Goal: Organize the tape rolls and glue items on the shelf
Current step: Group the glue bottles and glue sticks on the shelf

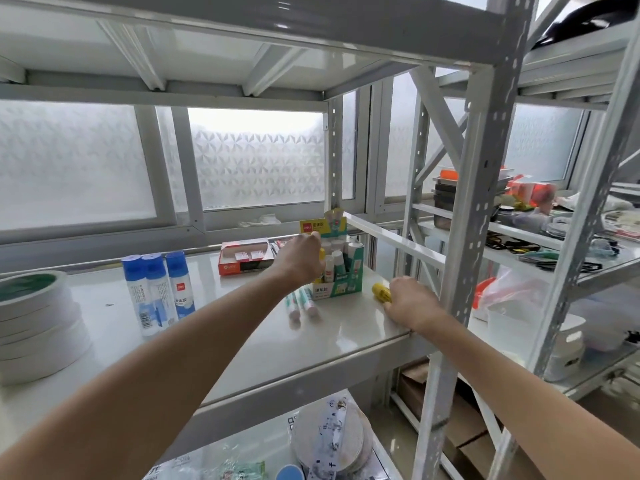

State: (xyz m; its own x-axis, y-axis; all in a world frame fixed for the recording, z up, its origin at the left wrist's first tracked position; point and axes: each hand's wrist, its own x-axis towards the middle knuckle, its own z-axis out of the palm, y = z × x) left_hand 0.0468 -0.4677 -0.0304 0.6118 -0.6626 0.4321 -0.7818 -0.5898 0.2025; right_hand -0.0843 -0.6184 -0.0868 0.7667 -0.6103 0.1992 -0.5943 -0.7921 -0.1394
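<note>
A green and yellow display box of glue sticks [341, 277] stands near the right end of the white shelf [242, 337]. My left hand [301, 258] reaches into the box's left side and its fingers curl on a yellow-capped glue stick [322, 253]. My right hand [410, 303] lies at the shelf's right edge and grips a yellow glue stick [380, 292]. Two loose glue sticks [299, 303] lie in front of the box. Three blue-capped liquid glue bottles [156, 292] stand left of centre. A stack of white tape rolls [34, 327] sits at the far left.
A red and white box [244, 259] lies at the back of the shelf. A perforated metal upright [474, 216] stands just right of my right hand. The neighbouring rack [554, 237] holds mixed clutter. Taped packages [332, 438] sit on the shelf below.
</note>
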